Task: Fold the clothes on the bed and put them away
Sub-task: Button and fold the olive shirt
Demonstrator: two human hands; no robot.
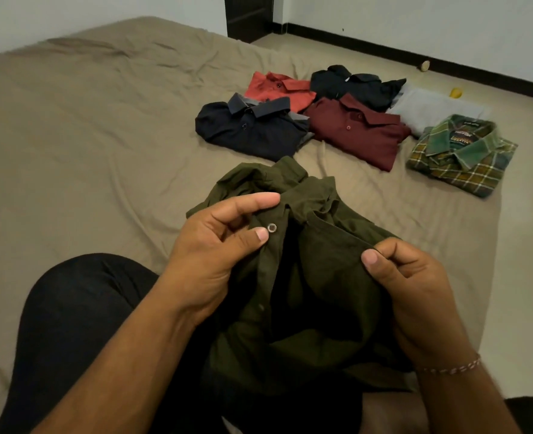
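black-clad knees (80,314) sit nearest, folded up on the bed, with an olive green shirt (306,296) bunched in the lap between two bare forearms. the left hand (215,255) pinches the shirt's button edge, thumb pressed just beside a round metal snap button (271,227) and forefinger stretched along the cloth above it. the right hand (415,292) has its fingers curled round the opposite edge of the cloth, thumb on top; a thin beaded bracelet (449,368) circles that wrist. the shirt is crumpled, its collar end spilling forward onto the bed.

the bed (87,136) is covered with a wrinkled tan sheet that runs wide to the left and back to the far corner.

beyond the green shirt lie the folded clothes, close together: a dark navy shirt (249,126) with a greyer collar, a maroon shirt (359,133) just beside it on the right, and a green and yellow plaid shirt (462,155) near the bed's right edge. the plaid one shows a dark label inside its collar, but the writing is too blurred to read. behind these lie an orange-red shirt (277,89), a black shirt (353,86) and a pale grey garment (428,108), the maroon shirt overlapping the black one.

past the bed the pale floor (525,126) shows, with a small yellow object (455,93) and another small pale object (424,66) near the dark skirting board (415,57). white walls (415,23) close the room, and a dark door frame (248,17) stands at the far end.
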